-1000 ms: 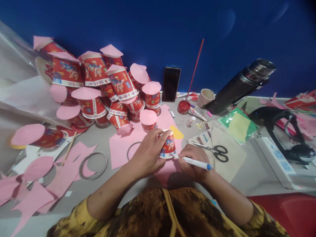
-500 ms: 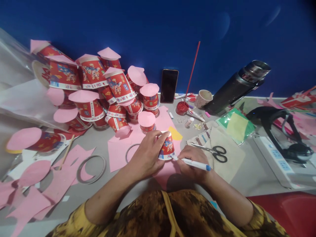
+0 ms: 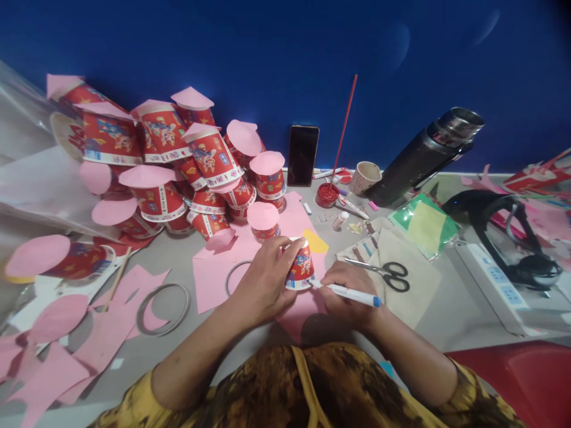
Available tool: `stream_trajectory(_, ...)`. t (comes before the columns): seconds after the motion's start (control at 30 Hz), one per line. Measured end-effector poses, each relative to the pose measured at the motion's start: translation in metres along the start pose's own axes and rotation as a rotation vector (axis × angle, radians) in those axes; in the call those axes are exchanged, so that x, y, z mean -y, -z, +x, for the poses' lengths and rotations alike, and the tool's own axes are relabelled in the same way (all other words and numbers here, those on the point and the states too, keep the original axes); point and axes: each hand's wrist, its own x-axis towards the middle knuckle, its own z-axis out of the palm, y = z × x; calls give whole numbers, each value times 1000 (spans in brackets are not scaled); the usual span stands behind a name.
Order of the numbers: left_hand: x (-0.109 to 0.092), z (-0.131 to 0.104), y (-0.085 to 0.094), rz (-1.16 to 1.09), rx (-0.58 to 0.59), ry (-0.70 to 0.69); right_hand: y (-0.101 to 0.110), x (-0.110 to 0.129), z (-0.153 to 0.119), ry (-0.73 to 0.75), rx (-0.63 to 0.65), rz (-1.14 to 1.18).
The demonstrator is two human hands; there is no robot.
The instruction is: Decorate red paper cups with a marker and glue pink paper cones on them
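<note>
A red printed paper cup (image 3: 301,266) is upside down, its white rim low, over pink paper (image 3: 214,285). My left hand (image 3: 265,276) is closed around the cup's left side and top. In my right hand (image 3: 350,292) is a white marker (image 3: 354,295) with a blue end pointing right; its tip meets the cup near the lower rim. Just behind the cup lies a yellow paper piece (image 3: 314,240). Scissors (image 3: 392,275) with black handles rest right of my right hand, on a beige cloth-like sheet (image 3: 414,297).
Red cups with pink paper cones (image 3: 147,176) are piled at the back left. Pink scraps (image 3: 102,333) and a grey tape ring (image 3: 185,309) lie left. A phone (image 3: 303,156), red paint pot (image 3: 327,195), patterned cup (image 3: 366,177) and black flask (image 3: 414,160) stand behind.
The view has shifted slightly, so the surroundings sit a little further left. Both hands keep their hold, and the marker tip stays at the cup's lower edge.
</note>
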Motion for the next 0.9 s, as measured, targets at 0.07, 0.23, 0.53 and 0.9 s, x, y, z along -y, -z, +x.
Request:
stream_trajectory(0.07, 0, 0, 0, 1, 3, 2, -1, 0, 0, 13, -2, 5)
stream_trajectory(0.23, 0, -1, 1, -5, 17, 4, 4, 2, 4, -7, -40, -30)
stream_trajectory(0.53, 0, 0, 4, -145, 48, 53, 8, -4, 2, -38, -161, -111)
stream_trajectory(0.9, 5, 3, -7, -183, -38, 76, 2, -17, 0, -47, -224, -103)
